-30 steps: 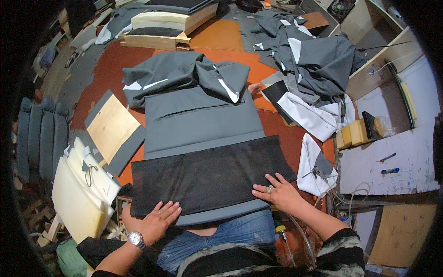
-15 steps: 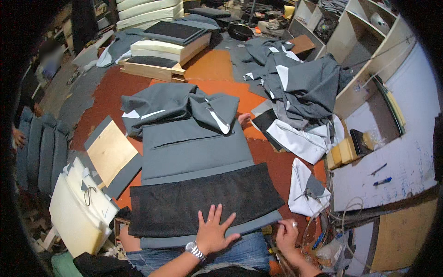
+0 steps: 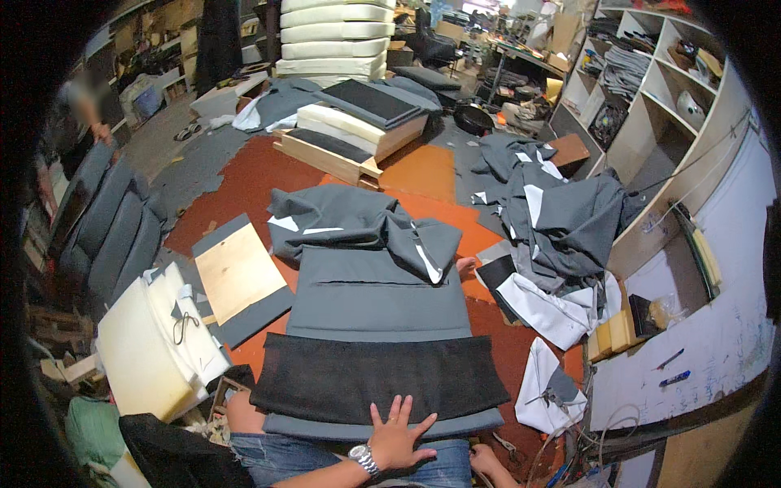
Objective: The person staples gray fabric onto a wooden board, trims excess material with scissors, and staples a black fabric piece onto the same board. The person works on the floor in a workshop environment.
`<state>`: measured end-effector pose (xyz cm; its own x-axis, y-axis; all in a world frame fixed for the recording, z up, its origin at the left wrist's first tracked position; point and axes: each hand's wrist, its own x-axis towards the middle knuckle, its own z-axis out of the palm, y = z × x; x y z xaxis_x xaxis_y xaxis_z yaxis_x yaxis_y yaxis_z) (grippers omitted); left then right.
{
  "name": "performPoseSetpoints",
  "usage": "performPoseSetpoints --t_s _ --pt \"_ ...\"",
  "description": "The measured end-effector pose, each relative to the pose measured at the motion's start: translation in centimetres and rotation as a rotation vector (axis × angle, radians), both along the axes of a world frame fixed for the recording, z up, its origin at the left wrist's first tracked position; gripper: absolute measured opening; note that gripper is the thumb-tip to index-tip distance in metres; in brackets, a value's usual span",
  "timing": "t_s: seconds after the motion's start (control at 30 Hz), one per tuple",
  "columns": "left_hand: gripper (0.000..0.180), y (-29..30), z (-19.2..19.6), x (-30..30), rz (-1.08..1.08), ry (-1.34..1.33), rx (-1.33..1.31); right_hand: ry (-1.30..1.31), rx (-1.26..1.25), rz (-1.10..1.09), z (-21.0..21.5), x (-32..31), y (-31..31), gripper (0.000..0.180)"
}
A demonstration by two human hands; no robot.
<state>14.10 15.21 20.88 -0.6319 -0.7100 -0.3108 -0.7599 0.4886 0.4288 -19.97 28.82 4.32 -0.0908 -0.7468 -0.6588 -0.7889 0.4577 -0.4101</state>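
My left hand (image 3: 397,439) lies palm down with fingers spread, its fingertips on a black fabric panel (image 3: 378,374) and its palm over the grey strip below. The black panel rests across a flat grey upholstery cover (image 3: 378,305) that reaches over my lap. Farther up, the cover's loose grey fabric (image 3: 342,215) is bunched in folds with white edges showing. My right hand (image 3: 490,465) is low at the picture's edge, just below the grey strip's right corner. Its fingers look curled in; what they hold, if anything, is hidden.
Left of the cover stand cream foam pads (image 3: 150,350) and a board with a wooden face (image 3: 236,272). To the right lie a white-and-grey fabric piece (image 3: 549,390) and heaped grey fabric (image 3: 569,211). Beyond sits a padded wooden frame (image 3: 333,159). A person (image 3: 85,110) is at far left.
The view has tilted up, showing more of the room. My right hand has dropped from beside the grey strip's right end toward the lower edge. My left hand stays spread on the panel.
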Motion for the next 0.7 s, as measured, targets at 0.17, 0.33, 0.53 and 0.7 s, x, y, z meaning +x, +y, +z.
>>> performPoseSetpoints --t_s 0.17,0.33,0.53,0.7 --pt "0.091 -0.4 -0.5 -0.2 -0.025 -0.028 0.052 -0.102 0.512 0.177 -0.7 1.6 -2.1 0.048" --pt "0.094 -0.5 0.7 0.1 -0.062 -0.068 0.040 -0.447 -0.139 0.172 8.7 19.2 -12.5 0.048" --pt "0.106 -0.4 2.4 0.2 -0.002 0.000 0.075 -0.575 -0.359 0.169 17.4 29.1 -20.0 0.052" --pt "0.095 -0.3 1.7 0.2 -0.039 -0.064 0.021 -0.561 -0.286 0.112 8.5 25.7 -14.0 0.057"
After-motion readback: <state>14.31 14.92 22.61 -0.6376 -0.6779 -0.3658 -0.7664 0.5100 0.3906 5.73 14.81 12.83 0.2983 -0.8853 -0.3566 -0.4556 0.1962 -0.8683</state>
